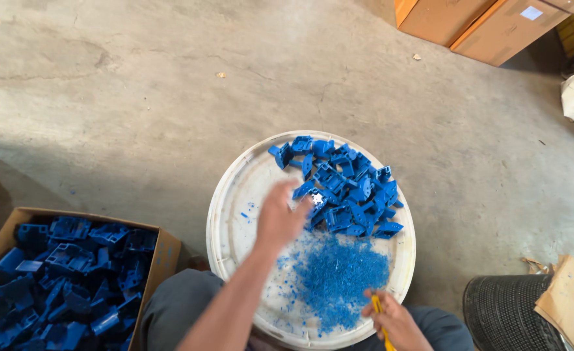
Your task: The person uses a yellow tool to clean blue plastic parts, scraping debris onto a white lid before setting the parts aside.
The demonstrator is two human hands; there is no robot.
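Observation:
A round white lid or tray (235,208) lies on the floor in front of me. On its far right side sits a heap of blue plastic parts (345,185). A spread of blue plastic shavings (332,276) covers its near part. My left hand (280,218) reaches over the tray, fingers at the near left edge of the heap; whether it grips a part I cannot tell. My right hand (391,318) is at the tray's near edge, closed on a thin yellow tool (381,322).
A cardboard box (163,250) full of blue plastic parts stands at the lower left. Orange-brown cartons (475,23) sit at the top right. A black ribbed bin (508,312) and a torn piece of cardboard (573,299) are at the lower right. The floor is bare concrete.

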